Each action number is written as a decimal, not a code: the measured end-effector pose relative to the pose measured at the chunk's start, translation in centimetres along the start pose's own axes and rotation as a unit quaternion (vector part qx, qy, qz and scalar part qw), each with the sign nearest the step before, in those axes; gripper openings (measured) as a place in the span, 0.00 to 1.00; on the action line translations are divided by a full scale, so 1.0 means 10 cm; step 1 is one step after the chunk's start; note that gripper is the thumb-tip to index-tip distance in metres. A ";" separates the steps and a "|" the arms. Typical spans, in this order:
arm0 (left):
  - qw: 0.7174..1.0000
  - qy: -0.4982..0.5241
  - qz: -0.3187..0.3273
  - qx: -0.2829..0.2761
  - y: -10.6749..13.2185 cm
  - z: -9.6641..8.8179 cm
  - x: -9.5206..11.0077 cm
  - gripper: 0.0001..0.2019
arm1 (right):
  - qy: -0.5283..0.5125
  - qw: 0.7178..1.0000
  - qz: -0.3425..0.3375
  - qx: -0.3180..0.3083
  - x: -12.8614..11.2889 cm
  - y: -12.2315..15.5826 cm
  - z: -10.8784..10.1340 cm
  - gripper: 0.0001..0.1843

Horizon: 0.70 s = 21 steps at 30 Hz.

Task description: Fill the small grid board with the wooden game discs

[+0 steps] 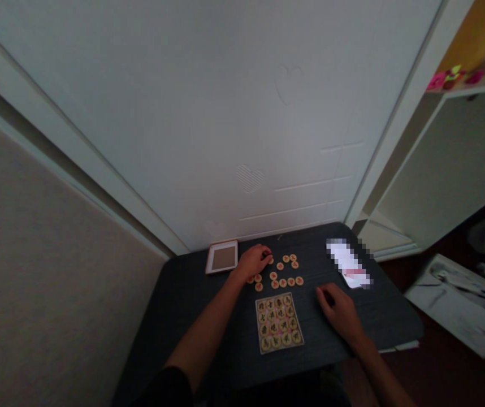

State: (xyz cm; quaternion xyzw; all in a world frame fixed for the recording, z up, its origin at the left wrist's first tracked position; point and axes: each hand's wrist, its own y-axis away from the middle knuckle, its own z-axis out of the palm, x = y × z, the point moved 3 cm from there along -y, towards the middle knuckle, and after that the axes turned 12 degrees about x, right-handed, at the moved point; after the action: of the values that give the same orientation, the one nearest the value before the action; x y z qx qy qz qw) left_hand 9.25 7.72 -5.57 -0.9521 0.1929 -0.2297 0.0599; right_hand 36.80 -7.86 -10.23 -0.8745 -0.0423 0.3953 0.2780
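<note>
Several round Chinese chess pieces with red characters (283,282) lie loosely grouped on the dark table. My left hand (254,261) reaches over the far left of this group, with its fingers curled in and the fingertips at one red-marked piece (271,261). Closer to me, a square board (258,328) bears tight rows of pieces with black characters (281,312). To the right of the board, my right hand (339,310) rests on the table, loosely closed with thumb and forefinger near each other. Nothing shows in it.
A shallow open box lid (208,267) stands at the table's back left. A phone with a bright, pixelated screen (348,265) lies at the right. The dark table (174,305) meets a white panel (183,141) behind it. A picture board (458,305) leans low at the right.
</note>
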 end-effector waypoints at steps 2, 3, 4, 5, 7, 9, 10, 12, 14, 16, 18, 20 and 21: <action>1.000 -0.006 0.006 -0.004 0.00 0.00 -0.01 0.13 | -0.001 1.000 0.007 -0.003 0.01 0.00 0.01 0.17; 1.000 -0.009 0.010 -0.007 0.00 0.00 -0.01 0.13 | -0.002 1.000 0.008 -0.005 0.02 0.00 0.01 0.17; 1.000 -0.013 0.012 -0.010 0.00 0.00 -0.01 0.12 | -0.003 1.000 0.008 -0.006 0.02 0.00 0.01 0.17; 1.000 -0.017 0.014 -0.012 0.00 0.00 -0.01 0.11 | -0.005 1.000 0.007 -0.005 0.02 0.00 0.01 0.17; 0.999 -0.024 0.018 -0.013 -0.01 -0.01 0.00 0.09 | -0.008 1.000 0.005 -0.001 0.03 0.00 0.01 0.17; 0.999 -0.029 0.021 -0.011 -0.02 -0.02 0.00 0.08 | -0.011 1.000 0.007 0.003 0.04 0.00 0.01 0.17; 0.999 -0.030 0.024 -0.009 -0.03 -0.02 0.01 0.08 | -0.012 1.000 0.009 0.003 0.04 0.00 0.01 0.17; 0.999 -0.030 0.032 -0.002 -0.04 -0.03 0.02 0.09 | -0.014 1.000 0.014 0.003 0.05 0.01 0.02 0.16; 0.999 -0.026 0.039 0.005 -0.05 -0.04 0.03 0.10 | -0.011 1.000 0.019 0.001 0.07 0.01 0.02 0.16; 0.999 -0.019 0.041 0.014 -0.05 -0.05 0.04 0.10 | -0.006 1.000 0.022 -0.005 0.07 0.01 0.02 0.16; 0.999 -0.007 0.039 0.026 -0.04 -0.08 0.06 0.11 | -0.005 1.000 0.024 -0.007 0.07 0.01 0.02 0.16; 0.998 0.013 0.037 0.042 0.00 -0.14 0.09 0.13 | -0.006 1.000 0.023 -0.005 0.06 0.01 0.01 0.16; 0.998 0.024 0.037 0.051 0.03 -0.18 0.12 0.14 | -0.007 1.000 0.021 -0.003 0.06 0.00 0.01 0.16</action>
State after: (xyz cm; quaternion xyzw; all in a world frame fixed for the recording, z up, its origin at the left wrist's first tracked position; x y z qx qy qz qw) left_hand 9.31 6.93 -3.57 -0.9342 0.2175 -0.2596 0.1125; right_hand 37.13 -7.70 -10.68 -0.8732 -0.0271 0.4072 0.2664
